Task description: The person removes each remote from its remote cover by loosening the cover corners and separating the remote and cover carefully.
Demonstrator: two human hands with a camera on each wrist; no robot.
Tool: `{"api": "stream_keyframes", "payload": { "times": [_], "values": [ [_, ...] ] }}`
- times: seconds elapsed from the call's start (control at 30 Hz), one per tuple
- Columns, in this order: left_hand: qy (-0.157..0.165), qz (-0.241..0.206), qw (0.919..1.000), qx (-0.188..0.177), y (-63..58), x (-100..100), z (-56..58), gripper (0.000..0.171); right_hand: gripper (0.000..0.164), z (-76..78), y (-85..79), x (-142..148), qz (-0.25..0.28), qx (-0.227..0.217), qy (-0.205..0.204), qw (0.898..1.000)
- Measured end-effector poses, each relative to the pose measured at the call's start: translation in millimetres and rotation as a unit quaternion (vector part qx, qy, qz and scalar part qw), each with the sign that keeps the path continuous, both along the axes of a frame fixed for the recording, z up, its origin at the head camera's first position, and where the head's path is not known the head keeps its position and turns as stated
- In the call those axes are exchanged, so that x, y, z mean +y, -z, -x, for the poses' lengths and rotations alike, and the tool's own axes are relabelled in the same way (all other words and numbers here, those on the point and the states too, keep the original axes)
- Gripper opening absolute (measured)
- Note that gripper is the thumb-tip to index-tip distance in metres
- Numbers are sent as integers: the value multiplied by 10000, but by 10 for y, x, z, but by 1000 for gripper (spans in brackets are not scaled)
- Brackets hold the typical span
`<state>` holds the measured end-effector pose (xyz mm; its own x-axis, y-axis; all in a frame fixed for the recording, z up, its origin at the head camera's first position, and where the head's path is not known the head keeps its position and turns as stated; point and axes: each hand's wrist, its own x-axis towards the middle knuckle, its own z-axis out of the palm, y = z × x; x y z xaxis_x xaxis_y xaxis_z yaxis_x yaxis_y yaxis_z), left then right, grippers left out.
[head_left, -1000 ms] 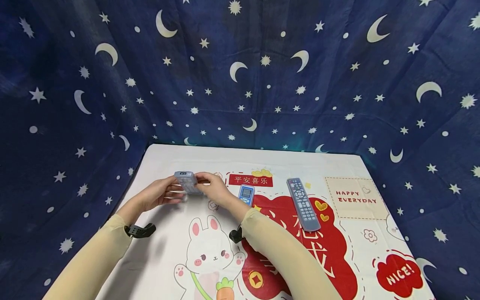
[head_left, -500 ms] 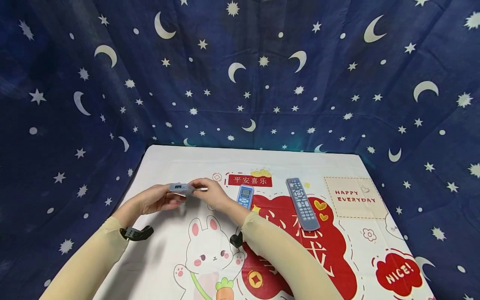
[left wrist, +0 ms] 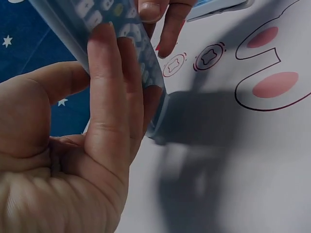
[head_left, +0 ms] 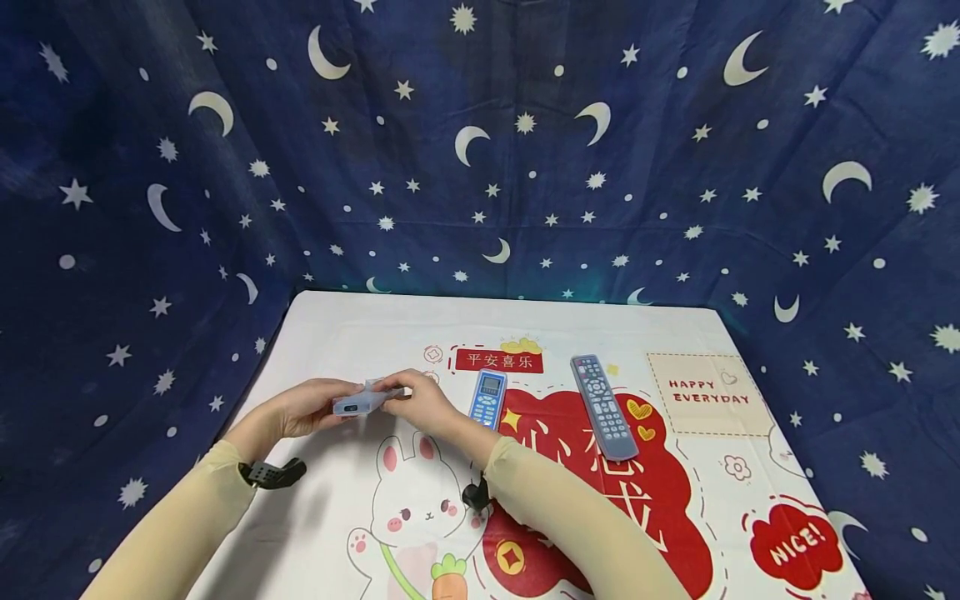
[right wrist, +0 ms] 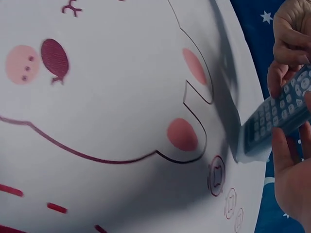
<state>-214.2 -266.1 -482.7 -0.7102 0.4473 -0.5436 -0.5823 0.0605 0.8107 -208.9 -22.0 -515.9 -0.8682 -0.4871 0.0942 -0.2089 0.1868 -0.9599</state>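
Observation:
Above the far left part of the table, both hands hold a grey-blue remote control (head_left: 352, 406) in a clear sleeve. Its end faces the head camera. My left hand (head_left: 311, 407) grips it from the left, fingers across the white buttons in the left wrist view, thumb on the opposite side. From the right, my right hand (head_left: 420, 402) pinches its far part, near a loose flap of the clear sleeve (head_left: 375, 386). The right wrist view shows the button face of the remote control (right wrist: 274, 114) between both hands, partly hidden by fingers.
A small blue remote (head_left: 489, 398) lies just beyond my right forearm. Farther right a long grey remote (head_left: 604, 408) lies on the printed white tablecloth (head_left: 337, 325). A dark blue star-and-moon curtain (head_left: 420, 150) stands behind and beside the table.
The held remote control has tipped from showing its button face to lying flatter, end toward the head camera, and has come slightly lower and nearer. Both hands have moved with it.

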Motion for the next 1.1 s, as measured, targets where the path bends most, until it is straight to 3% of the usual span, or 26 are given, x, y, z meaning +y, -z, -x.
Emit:
{"api": "stream_keyframes", "payload": {
  "times": [0.2, 0.33, 0.4, 0.47, 0.57, 0.67, 0.77, 0.9, 1.1],
  "values": [
    [147, -18, 9999, 31, 40, 0, -27, 29, 31, -69, 49, -28, -166, -172, 382, 9990],
    [104, -36, 9999, -68, 69, 7, -39, 39, 52, -113, 61, -64, 126, -1009, 710, 9923],
    [108, -52, 9999, -73, 87, 4, -49, 48, 65, -128, 83, -78, 673, -1774, 821, 9784],
    [104, -29, 9999, -66, 103, 10, -64, 58, 72, -137, 112, -89, 1322, -2486, 887, 9554],
    [170, 2, 9998, -52, 146, 6, -83, 69, 57, -132, 163, -101, 2107, -3318, 878, 9153],
    [310, -17, 9995, -94, 194, 7, -95, 69, 37, -131, 180, -100, 2307, -3704, 859, 8956],
    [444, -82, 9989, -133, 230, 12, -108, 66, 33, -140, 175, -99, 2135, -3734, 765, 8995],
    [497, 110, 9987, 23, 263, 16, -122, 68, 48, -160, 156, -110, 1936, -3638, 738, 9081],
    [445, 446, 9968, 487, 308, 6, -122, 75, 70, -146, 154, -129, 1928, -3514, 971, 9110]
  ]
}}
